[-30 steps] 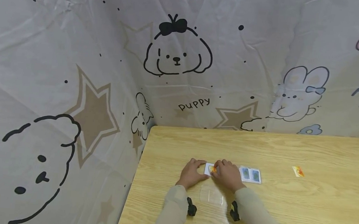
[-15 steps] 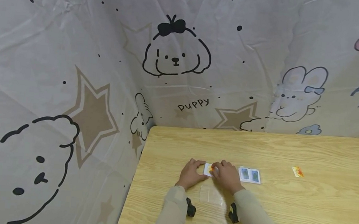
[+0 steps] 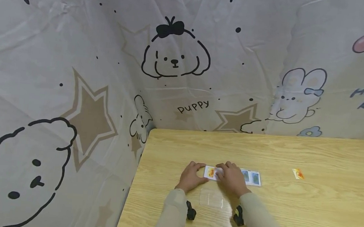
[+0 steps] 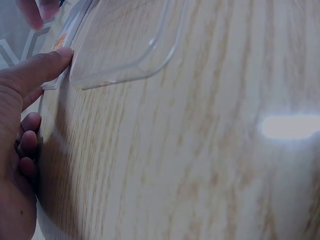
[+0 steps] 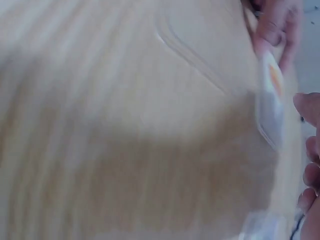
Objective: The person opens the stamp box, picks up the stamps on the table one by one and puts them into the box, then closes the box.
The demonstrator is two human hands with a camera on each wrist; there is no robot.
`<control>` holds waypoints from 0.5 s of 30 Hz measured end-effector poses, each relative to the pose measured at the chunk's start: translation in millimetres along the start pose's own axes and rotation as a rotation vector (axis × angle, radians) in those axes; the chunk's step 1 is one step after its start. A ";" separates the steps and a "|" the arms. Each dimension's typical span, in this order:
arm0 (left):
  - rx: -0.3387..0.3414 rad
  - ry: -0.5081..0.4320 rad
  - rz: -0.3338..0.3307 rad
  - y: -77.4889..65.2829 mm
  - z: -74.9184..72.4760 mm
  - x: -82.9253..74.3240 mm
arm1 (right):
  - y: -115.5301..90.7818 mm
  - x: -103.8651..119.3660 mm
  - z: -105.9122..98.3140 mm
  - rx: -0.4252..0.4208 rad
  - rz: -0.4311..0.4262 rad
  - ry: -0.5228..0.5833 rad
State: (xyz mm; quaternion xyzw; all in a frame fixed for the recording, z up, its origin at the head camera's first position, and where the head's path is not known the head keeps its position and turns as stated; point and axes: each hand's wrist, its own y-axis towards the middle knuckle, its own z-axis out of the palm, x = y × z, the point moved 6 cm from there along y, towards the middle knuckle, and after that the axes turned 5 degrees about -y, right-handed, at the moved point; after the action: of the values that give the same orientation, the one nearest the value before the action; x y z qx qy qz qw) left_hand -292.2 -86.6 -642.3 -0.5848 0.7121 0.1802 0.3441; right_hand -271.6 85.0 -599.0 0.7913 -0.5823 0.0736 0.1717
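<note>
Between the thumb and fingers of my left hand (image 3: 191, 177) is the left end of a shallow white tray (image 3: 207, 175). An orange picture card (image 3: 211, 172) lies in its left part; the same card (image 5: 275, 77) shows in the right wrist view near the left fingertips. My right hand (image 3: 232, 177) is over the right part of the tray and hides it in the head view. In the right wrist view the right thumb (image 5: 306, 106) stands apart from the tray, with nothing held.
Two blue picture cards (image 3: 255, 178) lie in a white holder just right of the right hand. A clear plastic cover (image 3: 211, 198) lies on the table (image 3: 321, 217) between the forearms. A loose orange card (image 3: 298, 173) lies farther right. Printed cloth (image 3: 88, 120) borders the left side and back.
The right fingers have come off the orange card and shifted slightly right, uncovering it in the tray's left part. The left hand keeps its grip; the view has turned slightly.
</note>
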 end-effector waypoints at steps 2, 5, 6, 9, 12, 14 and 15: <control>0.003 -0.003 -0.006 0.1 0.9 0.7 | -1.6 -8.0 -9.1 -0.013 0.017 0.017; 0.000 -0.016 -0.010 -0.1 1.0 0.6 | -4.1 -23.6 -21.4 -0.022 0.029 0.044; -0.002 -0.021 -0.015 -0.2 0.9 0.5 | -5.2 -29.7 -24.7 -0.022 0.035 0.054; -0.008 -0.032 -0.015 -0.2 1.1 -1.0 | -9.4 -48.0 -34.7 -0.017 0.039 0.080; -0.008 -0.040 -0.012 -0.5 -0.8 -0.7 | -13.1 -64.7 -43.3 0.001 0.062 0.121; -0.004 -0.043 -0.009 -0.6 -0.8 -0.9 | -16.7 -78.0 -49.9 0.019 0.087 0.146; -0.003 -0.044 -0.008 -0.6 -0.8 -1.0 | -18.7 -85.4 -53.4 0.023 0.099 0.151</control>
State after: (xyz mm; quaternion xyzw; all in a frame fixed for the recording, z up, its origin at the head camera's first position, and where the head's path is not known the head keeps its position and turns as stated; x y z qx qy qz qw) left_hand -291.8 -86.5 -641.0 -0.5839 0.7018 0.1929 0.3596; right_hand -276.0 185.6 -579.9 0.7557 -0.6051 0.1478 0.2023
